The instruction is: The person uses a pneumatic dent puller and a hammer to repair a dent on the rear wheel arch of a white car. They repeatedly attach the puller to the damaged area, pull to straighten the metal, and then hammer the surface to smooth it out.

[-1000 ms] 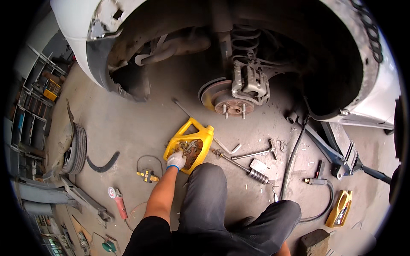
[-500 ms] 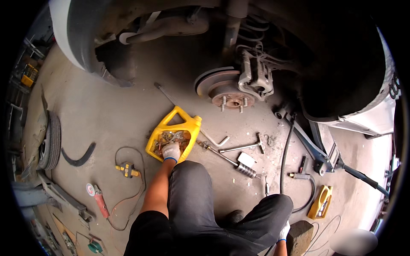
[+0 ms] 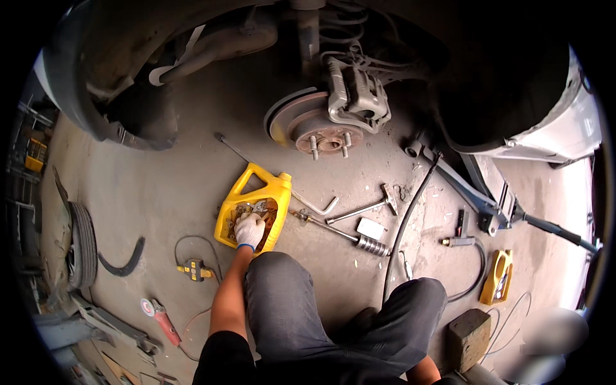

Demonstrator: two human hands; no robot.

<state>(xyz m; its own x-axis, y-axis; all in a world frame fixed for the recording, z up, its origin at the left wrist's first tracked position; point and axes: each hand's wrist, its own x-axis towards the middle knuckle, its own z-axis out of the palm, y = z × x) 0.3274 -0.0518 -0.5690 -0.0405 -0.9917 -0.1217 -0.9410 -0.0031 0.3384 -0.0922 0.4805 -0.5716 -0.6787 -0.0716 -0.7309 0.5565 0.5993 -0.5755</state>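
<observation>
My left hand, in a white glove with a blue cuff, is inside a yellow plastic jug whose side is cut open. Its fingers are curled among loose metal hardware; whatever they hold is hidden. The jug lies on the floor just beyond my left knee. Of my right arm only the forearm shows at the lower edge, beside my right knee; the hand is out of sight. Ahead of me are a rusty brake disc with bare wheel studs and a brake caliper.
A floor jack stands at right under the car, near a black hose. A T-handled wrench, a slide hammer and a white box lie centrally. Leftward are an angle grinder and a tyre; rightward, a wooden block.
The view has shifted. My left hand has drawn back slightly inside the jug, and more of its back and curled fingers show. My right hand has gone out of sight from beside the wooden block.
</observation>
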